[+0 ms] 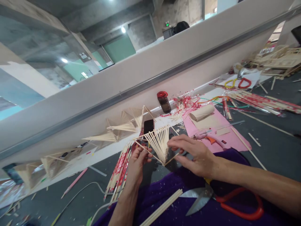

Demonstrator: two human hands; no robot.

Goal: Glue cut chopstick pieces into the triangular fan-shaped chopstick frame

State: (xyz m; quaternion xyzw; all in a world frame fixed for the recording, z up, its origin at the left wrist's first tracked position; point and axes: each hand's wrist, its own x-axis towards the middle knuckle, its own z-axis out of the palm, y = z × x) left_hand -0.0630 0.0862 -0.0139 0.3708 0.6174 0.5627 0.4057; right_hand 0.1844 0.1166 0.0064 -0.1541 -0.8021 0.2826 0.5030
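Note:
A fan-shaped model of thin wooden sticks (158, 143) is held up above the table's near edge. My left hand (138, 157) pinches one of its outer sticks between thumb and fingers. At the model's right side, my right hand (196, 153) has its thumb and fingers apart, with the fingertips close to the fan; whether they touch it I cannot tell. Below, on purple cloth (174, 180) over my lap, lie open scissors with red and yellow handles (242, 204) and a bundle of bare sticks (162, 208).
Several similar stick models (122, 125) line the low wall. A phone (148, 126) lies behind the held model, near a red-lidded bottle (164, 102). Pink paper (237, 141) carries a glue gun (211, 139). Wrapped chopsticks (119, 172) are at left, with a cable (80, 191) nearby.

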